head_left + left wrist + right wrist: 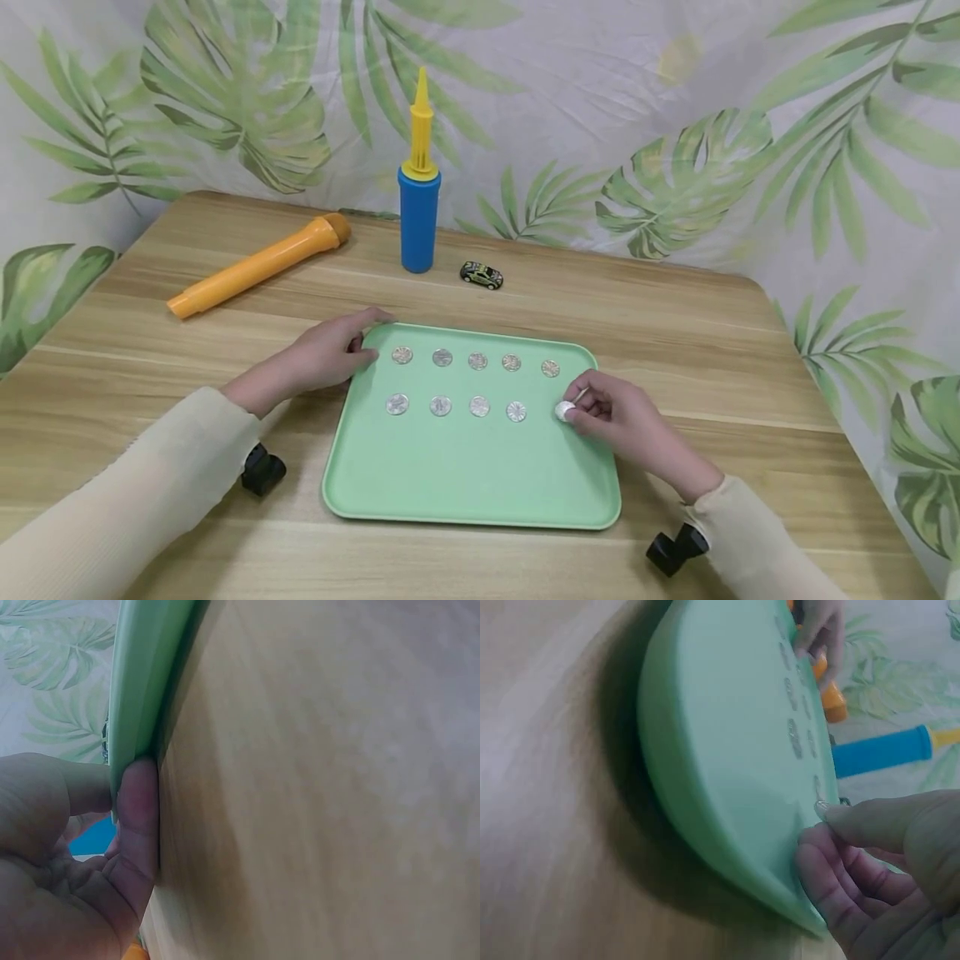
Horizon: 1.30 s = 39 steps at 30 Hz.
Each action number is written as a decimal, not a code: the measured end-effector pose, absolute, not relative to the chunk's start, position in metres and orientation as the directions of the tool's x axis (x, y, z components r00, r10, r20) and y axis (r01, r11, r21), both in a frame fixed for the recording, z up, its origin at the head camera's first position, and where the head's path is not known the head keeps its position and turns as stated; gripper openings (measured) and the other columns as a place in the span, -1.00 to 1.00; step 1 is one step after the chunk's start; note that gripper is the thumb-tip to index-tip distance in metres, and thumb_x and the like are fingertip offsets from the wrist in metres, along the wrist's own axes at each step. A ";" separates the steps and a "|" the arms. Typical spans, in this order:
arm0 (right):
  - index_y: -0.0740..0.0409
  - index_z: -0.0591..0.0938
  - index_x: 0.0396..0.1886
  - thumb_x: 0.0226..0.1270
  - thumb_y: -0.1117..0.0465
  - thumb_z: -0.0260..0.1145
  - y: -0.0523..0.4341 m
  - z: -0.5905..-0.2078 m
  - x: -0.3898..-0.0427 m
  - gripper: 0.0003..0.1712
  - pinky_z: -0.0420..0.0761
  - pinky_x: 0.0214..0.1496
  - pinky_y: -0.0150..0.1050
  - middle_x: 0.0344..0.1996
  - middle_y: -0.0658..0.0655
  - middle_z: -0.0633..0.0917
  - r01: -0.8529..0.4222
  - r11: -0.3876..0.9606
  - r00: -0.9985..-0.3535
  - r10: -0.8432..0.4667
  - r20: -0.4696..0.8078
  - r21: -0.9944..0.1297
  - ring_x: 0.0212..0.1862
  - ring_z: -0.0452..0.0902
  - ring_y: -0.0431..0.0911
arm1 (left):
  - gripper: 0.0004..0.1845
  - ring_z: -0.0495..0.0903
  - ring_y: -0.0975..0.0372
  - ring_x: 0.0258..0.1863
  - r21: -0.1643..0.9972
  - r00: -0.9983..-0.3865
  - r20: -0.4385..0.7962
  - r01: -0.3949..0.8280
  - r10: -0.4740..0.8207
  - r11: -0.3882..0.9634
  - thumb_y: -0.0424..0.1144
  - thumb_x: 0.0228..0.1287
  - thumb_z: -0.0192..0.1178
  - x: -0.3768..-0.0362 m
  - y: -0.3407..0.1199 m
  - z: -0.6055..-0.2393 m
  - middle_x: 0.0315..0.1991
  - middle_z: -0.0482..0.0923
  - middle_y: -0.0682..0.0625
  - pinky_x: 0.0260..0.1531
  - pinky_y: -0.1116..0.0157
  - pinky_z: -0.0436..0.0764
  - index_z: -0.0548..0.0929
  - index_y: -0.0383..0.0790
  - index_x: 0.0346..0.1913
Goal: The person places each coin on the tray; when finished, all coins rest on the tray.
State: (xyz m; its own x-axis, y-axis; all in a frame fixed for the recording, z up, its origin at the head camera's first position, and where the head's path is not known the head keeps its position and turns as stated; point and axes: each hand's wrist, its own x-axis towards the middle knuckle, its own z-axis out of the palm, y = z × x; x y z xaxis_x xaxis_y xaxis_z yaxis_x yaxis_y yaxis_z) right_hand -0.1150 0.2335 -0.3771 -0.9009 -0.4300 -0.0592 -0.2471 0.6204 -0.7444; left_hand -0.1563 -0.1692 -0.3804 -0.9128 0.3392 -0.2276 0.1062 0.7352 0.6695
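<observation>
Coin (564,410) in right hand (622,421) pinch grip, left hand (322,357) on tray (465,475) corner.

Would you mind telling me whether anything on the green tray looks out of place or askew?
Nothing stands out. The coins lie in two tidy rows on the green tray; only the last coin of the near row is pinched by the right hand. The left hand rests at the tray's far-left corner.

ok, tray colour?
Plain mint green tray, no pattern; clearest in the head view.
</observation>
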 end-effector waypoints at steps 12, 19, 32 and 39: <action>0.17 0.65 -0.21 0.40 0.34 0.42 0.216 -0.378 -0.118 -0.92 0.54 -0.30 -0.43 -0.39 0.03 0.65 -0.293 0.705 -0.887 -0.452 -0.091 -0.646 -0.33 0.48 -0.18 | -0.42 0.48 0.14 -0.40 0.672 -0.911 -0.230 0.107 0.344 0.733 -0.34 0.55 0.13 -0.155 -0.169 -0.379 -0.36 0.48 -0.11 -0.44 0.26 0.52 0.32 -0.15 0.55; 0.21 0.69 -0.21 0.42 0.31 0.42 0.213 -0.375 -0.119 -0.94 0.56 -0.28 -0.45 -0.34 0.05 0.69 -0.292 0.727 -0.891 -0.443 -0.100 -0.622 -0.29 0.50 -0.19 | -0.42 0.47 0.14 -0.41 0.670 -0.914 -0.221 0.111 0.340 0.734 -0.34 0.55 0.14 -0.155 -0.169 -0.378 -0.37 0.48 -0.10 -0.45 0.26 0.51 0.32 -0.17 0.55; 0.19 0.69 -0.22 0.41 0.32 0.42 0.212 -0.381 -0.115 -0.95 0.59 -0.30 -0.44 -0.36 0.04 0.70 -0.244 0.747 -0.906 -0.403 -0.129 -0.618 -0.30 0.53 -0.18 | -0.43 0.48 0.13 -0.38 0.674 -0.907 -0.245 0.095 0.343 0.732 -0.34 0.55 0.13 -0.152 -0.170 -0.377 -0.34 0.48 -0.12 -0.43 0.26 0.54 0.33 -0.15 0.55; 0.18 0.69 -0.22 0.41 0.30 0.43 0.211 -0.381 -0.115 -0.95 0.59 -0.29 -0.44 -0.37 0.03 0.70 -0.259 0.739 -0.912 -0.399 -0.094 -0.622 -0.30 0.53 -0.18 | -0.41 0.48 0.12 -0.37 0.689 -0.899 -0.260 0.082 0.352 0.720 -0.34 0.56 0.13 -0.154 -0.174 -0.379 -0.34 0.46 -0.12 -0.42 0.25 0.60 0.30 -0.15 0.56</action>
